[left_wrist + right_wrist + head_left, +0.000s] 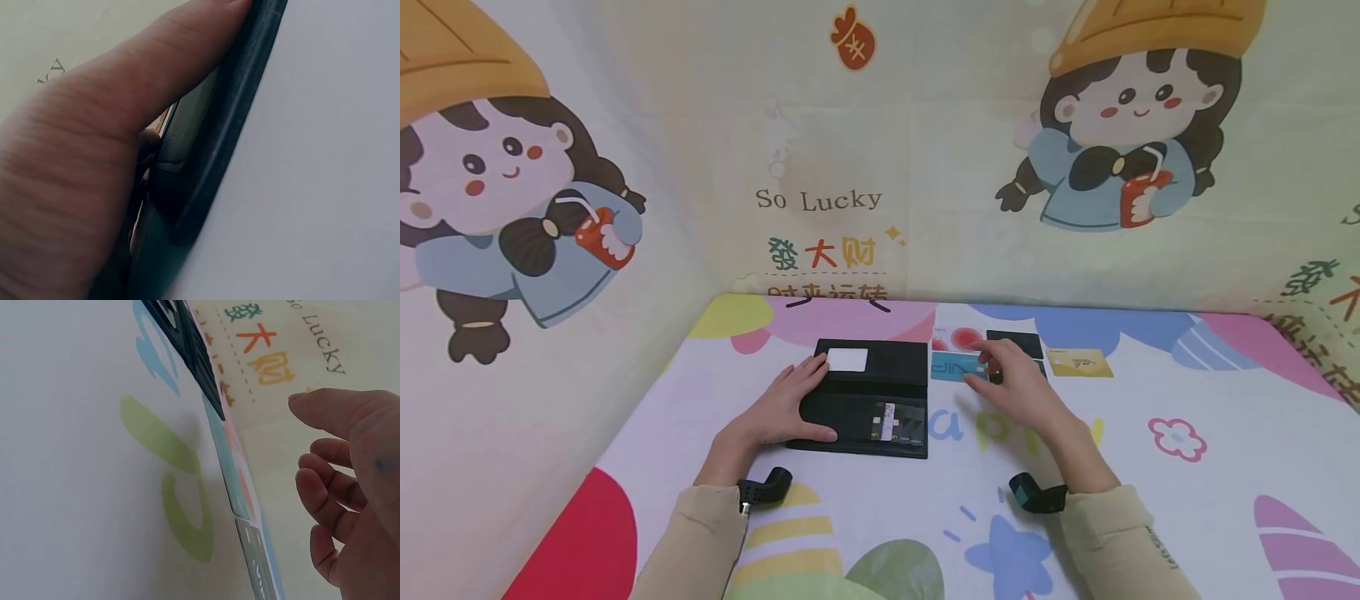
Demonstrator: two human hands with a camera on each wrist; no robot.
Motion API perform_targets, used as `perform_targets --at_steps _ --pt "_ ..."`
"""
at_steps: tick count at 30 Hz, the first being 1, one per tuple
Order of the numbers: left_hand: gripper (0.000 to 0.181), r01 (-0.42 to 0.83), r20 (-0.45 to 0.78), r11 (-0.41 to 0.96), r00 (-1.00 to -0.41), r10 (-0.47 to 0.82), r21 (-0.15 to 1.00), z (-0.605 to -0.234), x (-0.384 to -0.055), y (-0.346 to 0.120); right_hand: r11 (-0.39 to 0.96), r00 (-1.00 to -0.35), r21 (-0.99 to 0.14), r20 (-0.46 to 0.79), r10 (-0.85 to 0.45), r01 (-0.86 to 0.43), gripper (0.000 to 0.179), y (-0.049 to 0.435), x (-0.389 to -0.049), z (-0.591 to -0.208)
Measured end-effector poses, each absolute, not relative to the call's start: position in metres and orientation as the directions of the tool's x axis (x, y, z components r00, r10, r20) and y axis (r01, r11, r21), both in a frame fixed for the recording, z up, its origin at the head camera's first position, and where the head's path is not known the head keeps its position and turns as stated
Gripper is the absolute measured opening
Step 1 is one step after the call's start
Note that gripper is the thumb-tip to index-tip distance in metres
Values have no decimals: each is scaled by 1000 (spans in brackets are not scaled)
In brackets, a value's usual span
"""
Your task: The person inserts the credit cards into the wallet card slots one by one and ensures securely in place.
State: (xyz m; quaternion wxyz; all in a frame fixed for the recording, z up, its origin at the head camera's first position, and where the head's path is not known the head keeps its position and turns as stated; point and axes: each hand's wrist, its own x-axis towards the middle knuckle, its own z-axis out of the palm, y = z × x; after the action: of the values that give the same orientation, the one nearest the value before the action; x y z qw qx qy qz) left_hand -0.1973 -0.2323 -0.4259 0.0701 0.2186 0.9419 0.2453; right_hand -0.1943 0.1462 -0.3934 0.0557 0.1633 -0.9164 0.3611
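A black wallet [895, 360] lies opened flat, with a white card [847, 360] in its upper half and a clear pocket [898, 423] holding cards in its lower half. My left hand [786, 408] rests on the wallet's left side, fingers and thumb spread; in the left wrist view the thumb lies along the wallet's edge [240, 119]. Over the cards to the right is my right hand [1018, 383], its fingers loosely bent with nothing between them in the right wrist view. Nearest its fingertips is a teal card [957, 367].
Behind the teal card lie a red-and-white card [955, 339] and a black card [1018, 342]. A gold card [1080, 362] is further right, and the right hand partly hides another dark card. Two small dark strips [880, 306] sit at the table's back edge by the printed backdrop.
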Motion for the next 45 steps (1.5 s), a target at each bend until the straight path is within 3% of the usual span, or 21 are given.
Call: perform_targets --at_steps 15,45 --pt "120 387 -22 783 -891 454 487 -427 -196 -233 674 -945 -663 240 -221 -326 50 165 -196 -402" --pt "119 385 -6 783 -896 444 489 -429 -193 -231 738 -991 -662 91 -95 -131 54 206 -202 -411"
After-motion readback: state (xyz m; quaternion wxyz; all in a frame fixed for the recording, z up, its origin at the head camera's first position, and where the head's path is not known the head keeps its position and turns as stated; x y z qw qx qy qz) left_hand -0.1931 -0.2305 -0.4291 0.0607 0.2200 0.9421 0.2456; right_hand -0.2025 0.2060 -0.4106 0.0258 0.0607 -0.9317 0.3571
